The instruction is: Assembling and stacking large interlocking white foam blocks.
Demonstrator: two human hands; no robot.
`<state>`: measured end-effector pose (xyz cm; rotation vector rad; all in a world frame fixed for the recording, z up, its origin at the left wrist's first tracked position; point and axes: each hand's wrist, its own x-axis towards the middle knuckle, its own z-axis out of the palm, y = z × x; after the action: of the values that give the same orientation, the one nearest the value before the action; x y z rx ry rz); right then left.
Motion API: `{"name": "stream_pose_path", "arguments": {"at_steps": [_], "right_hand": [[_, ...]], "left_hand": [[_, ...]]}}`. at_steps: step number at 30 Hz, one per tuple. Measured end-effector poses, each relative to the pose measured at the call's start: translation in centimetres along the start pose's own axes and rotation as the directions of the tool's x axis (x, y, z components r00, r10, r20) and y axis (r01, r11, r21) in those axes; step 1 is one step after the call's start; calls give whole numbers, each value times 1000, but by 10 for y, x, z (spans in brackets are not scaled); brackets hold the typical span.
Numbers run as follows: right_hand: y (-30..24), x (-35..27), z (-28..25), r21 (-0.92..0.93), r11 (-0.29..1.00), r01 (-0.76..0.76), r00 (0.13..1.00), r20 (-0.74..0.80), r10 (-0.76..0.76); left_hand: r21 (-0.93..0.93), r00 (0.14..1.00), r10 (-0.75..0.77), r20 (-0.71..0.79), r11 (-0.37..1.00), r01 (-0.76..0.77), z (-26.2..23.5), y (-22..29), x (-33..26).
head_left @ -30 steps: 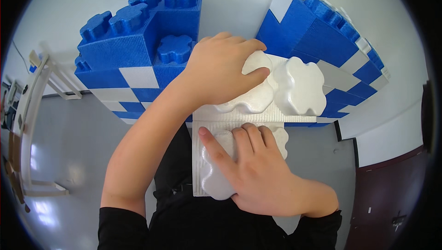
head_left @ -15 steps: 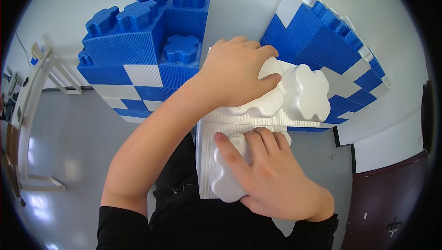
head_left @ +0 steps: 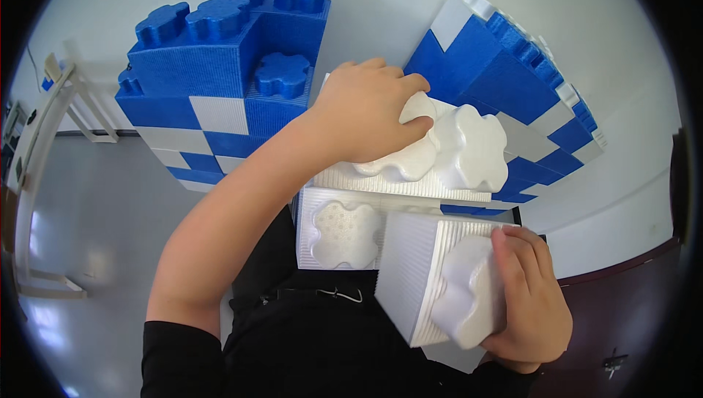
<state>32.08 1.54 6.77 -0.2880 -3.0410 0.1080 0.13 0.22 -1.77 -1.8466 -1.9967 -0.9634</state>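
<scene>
My left hand [head_left: 370,112] reaches across the middle, fingers curled over a stud of a long white toy building block [head_left: 474,150] with large clover-shaped studs. Lower right, my right hand [head_left: 534,310] grips a smaller white building block [head_left: 410,270] by its single stud, thumb and fingers on either side. This smaller block is tilted, its ribbed top turned to the right. Below the long block shows another white block [head_left: 344,233] with one stud, near my body. My left hand and forearm hide part of the long block.
A stepped stack of blue and white blocks [head_left: 187,76] stands at the left, with blue studs on top. Another blue and white wall of blocks [head_left: 505,68] rises at the right. A white table [head_left: 36,142] is far left, a dark red door [head_left: 622,317] lower right.
My right hand has moved to the right with the smaller white block, away from the white block beneath the long one, whose stud now shows. My left hand stays on the long block.
</scene>
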Motion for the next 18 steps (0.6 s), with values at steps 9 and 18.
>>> {"name": "stream_pose_path", "arguments": {"at_steps": [9, 18], "right_hand": [[34, 6, 24, -52, 997, -53, 998, 10, 54], [54, 21, 46, -69, 998, 11, 1000, -9, -12]], "left_hand": [[7, 1000, -9, 3, 1000, 9, -4, -5, -1], [24, 1000, 6, -10, 1000, -5, -1, -7, -1]]}}
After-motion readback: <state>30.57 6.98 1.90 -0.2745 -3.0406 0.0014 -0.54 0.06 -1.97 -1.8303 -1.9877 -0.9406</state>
